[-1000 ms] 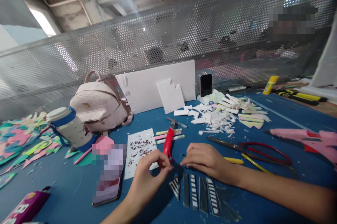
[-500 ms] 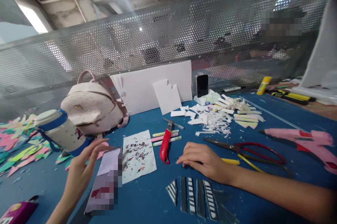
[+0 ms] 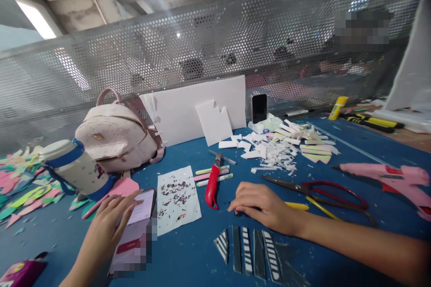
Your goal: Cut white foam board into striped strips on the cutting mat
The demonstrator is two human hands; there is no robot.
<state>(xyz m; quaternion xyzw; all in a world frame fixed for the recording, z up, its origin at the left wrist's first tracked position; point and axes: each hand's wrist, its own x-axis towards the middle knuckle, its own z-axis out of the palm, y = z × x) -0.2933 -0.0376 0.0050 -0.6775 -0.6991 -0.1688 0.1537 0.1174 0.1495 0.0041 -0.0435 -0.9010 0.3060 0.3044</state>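
Note:
My left hand (image 3: 104, 228) hovers over the left edge of a phone (image 3: 136, 233) lying on the table, its fingers apart and reaching across the lit screen. Part of the screen is blurred out. My right hand (image 3: 257, 204) rests on the table, loosely bent, with no object visible in it. Left of its fingertips lies a red-handled knife (image 3: 212, 186), beside several slim pens (image 3: 218, 178). Just below that hand are several dark strips (image 3: 257, 251), some with white stripes. A white sheet (image 3: 178, 219) with tiny coloured bits sits right of the phone.
Scissors (image 3: 330, 192) and a pink glue gun (image 3: 387, 172) lie at right. White scraps (image 3: 272, 152) are heaped behind, near an upright phone (image 3: 259, 108). A bottle (image 3: 76, 170), backpack (image 3: 117, 139) and coloured foam pieces (image 3: 27, 188) occupy the left. A perforated screen (image 3: 208, 40) stands behind.
My left hand has lowered toward the phone, its fingers now reaching over the screen. A pink piece and pink pen behind it show more. My right hand rests as before.

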